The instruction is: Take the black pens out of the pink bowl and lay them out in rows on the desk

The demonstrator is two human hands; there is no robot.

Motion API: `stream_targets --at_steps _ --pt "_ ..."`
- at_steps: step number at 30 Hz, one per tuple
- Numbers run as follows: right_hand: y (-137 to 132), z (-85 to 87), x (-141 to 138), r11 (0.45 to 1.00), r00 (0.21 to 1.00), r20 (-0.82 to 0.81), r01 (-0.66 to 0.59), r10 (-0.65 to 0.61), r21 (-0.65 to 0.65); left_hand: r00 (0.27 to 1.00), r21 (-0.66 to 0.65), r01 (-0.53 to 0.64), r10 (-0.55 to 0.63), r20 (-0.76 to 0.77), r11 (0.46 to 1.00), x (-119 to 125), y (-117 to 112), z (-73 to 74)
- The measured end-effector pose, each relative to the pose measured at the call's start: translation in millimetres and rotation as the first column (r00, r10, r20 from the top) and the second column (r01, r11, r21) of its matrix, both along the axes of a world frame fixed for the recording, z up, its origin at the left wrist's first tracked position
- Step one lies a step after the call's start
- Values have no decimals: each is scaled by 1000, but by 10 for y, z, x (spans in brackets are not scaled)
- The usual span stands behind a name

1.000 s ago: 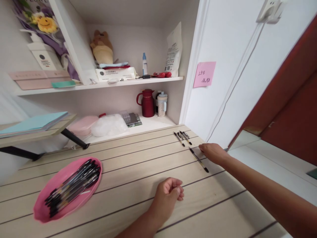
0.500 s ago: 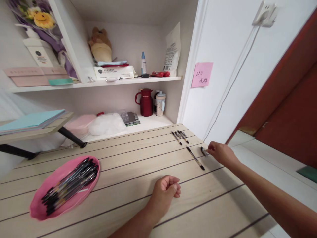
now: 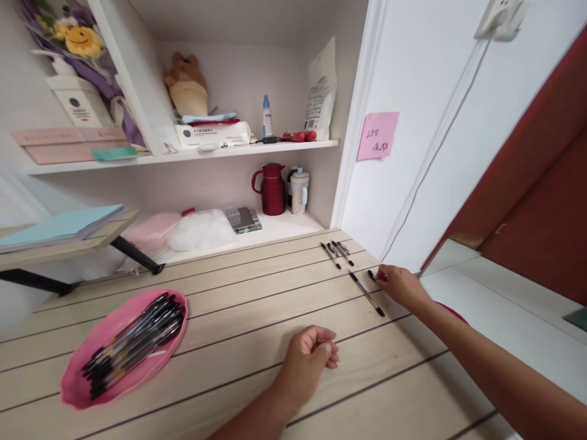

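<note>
My right hand point(image 3: 398, 284) reaches to the table's right edge, its fingers curled over a small black pen part point(image 3: 371, 275) lying there. Just left of it a single black pen point(image 3: 365, 293) lies diagonally on the wood. Further back a small group of black pens point(image 3: 337, 252) rests side by side. My left hand point(image 3: 312, 351) sits on the table in a loose fist, with nothing visible in it. At the left a pink oval tray point(image 3: 82, 391) holds several black pens point(image 3: 132, 342).
The light wooden table point(image 3: 229, 305) meets a white shelf unit with a red jug point(image 3: 274, 189), a white cup point(image 3: 300, 191), a plush toy and boxes. A pink note point(image 3: 378, 135) is stuck on the wall. A raised board point(image 3: 68, 235) stands left.
My right hand drew back right, uncovering the small black pen part, then came back over it. My left hand stayed in its fist.
</note>
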State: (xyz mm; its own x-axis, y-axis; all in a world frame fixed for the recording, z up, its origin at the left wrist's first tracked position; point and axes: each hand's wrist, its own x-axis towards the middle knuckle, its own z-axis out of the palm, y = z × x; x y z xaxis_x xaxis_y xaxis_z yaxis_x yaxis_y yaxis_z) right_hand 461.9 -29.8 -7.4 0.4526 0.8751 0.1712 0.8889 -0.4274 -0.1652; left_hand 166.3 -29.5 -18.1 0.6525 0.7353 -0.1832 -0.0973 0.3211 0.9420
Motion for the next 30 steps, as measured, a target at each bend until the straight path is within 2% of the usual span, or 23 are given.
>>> stream_targets --at_steps 4,7,13,19,24,30 --pt "-139 28 64 994 990 -134 64 -51 91 1000 -3 8 -8 -6 1000 -3 6 -5" --pt "-276 -32 113 992 978 -202 77 -55 100 1000 -5 12 -12 0 1000 -3 10 -11" --pt "-363 -249 108 993 994 -48 97 -94 72 1000 -5 0 0 -15 1000 1 3 7" --pt "-271 -258 4 999 994 102 45 -48 29 1000 5 10 -10 -14 1000 -8 6 6" --pt "-239 -266 7 1000 995 100 23 -25 21 1000 5 8 -8 -17 1000 -11 3 11" --pt "-313 -293 75 997 999 36 38 -41 71 1000 -6 10 -10 -10 1000 -4 5 7"
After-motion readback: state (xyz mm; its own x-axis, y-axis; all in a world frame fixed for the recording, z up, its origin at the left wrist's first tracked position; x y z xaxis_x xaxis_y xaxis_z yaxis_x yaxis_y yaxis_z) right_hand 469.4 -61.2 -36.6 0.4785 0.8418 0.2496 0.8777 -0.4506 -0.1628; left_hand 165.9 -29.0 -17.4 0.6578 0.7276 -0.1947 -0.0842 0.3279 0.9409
